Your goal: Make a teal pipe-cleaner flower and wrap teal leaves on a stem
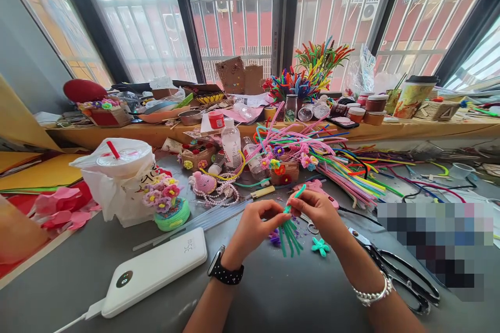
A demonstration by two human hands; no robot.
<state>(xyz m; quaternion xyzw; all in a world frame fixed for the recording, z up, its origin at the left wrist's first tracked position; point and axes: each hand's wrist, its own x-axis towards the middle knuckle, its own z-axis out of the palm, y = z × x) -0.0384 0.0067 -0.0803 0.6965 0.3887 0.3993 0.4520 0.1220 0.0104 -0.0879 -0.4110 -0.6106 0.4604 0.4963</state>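
Over the grey table, both my hands pinch one bunch of teal pipe cleaners (pixel 291 239), whose loose ends fan downward. My left hand (pixel 260 221), a watch on its wrist, grips the bunch near its top. My right hand (pixel 315 212), with a silver bracelet, has its fingertips closed around the upper end, where a short teal piece sticks up. A finished teal pipe-cleaner flower (pixel 320 246) lies on the table just below my right hand. Purple bits (pixel 275 238) are partly hidden behind the bunch.
Large black-handled scissors (pixel 406 276) lie at the right, and a pink glue gun (pixel 320 190) sits behind my right hand. A white power bank (pixel 156 270) and clear glue sticks (pixel 211 218) are at the left. Loose coloured pipe cleaners (pixel 347 177) spread across the back right.
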